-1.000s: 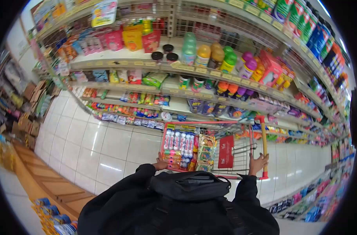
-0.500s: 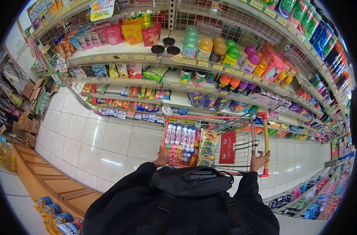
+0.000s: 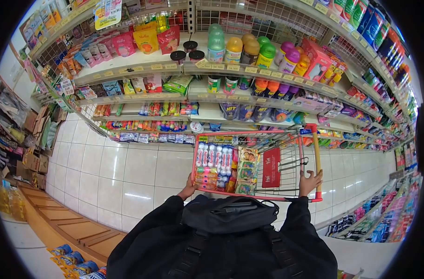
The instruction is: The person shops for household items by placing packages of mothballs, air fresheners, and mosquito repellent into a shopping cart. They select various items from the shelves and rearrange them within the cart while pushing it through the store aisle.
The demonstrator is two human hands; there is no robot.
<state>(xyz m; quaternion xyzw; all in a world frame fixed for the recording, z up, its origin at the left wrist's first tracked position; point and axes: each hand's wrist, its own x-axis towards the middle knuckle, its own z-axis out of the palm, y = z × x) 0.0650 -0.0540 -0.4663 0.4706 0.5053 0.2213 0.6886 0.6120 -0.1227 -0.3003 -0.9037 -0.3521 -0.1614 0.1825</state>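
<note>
A shopping cart (image 3: 256,198) with a red rim stands sideways in front of me. My left hand (image 3: 188,188) is closed on the rim at its left corner. At the other end my right hand (image 3: 309,183) rests by the yellow handle (image 3: 317,156), its fingers curled against the bar. White-and-blue packs (image 3: 214,157) lie in the left part of the cart, with pink and orange packs (image 3: 206,178) below them. Beside them are green and yellow packs (image 3: 247,171). A red panel (image 3: 271,168) hangs on the wire nearer the handle.
Shelves (image 3: 128,69) with pouches, bottles and jars run along the far side. Cardboard boxes (image 3: 30,162) and a wooden counter (image 3: 67,211) stand at the left. Another stocked shelf (image 3: 377,218) is at the lower right. A black bag (image 3: 228,216) hangs on my chest.
The shelves have shifted slightly left and up in view. The cart's near edge at the right sits a little higher. Both hands remain at the cart.
</note>
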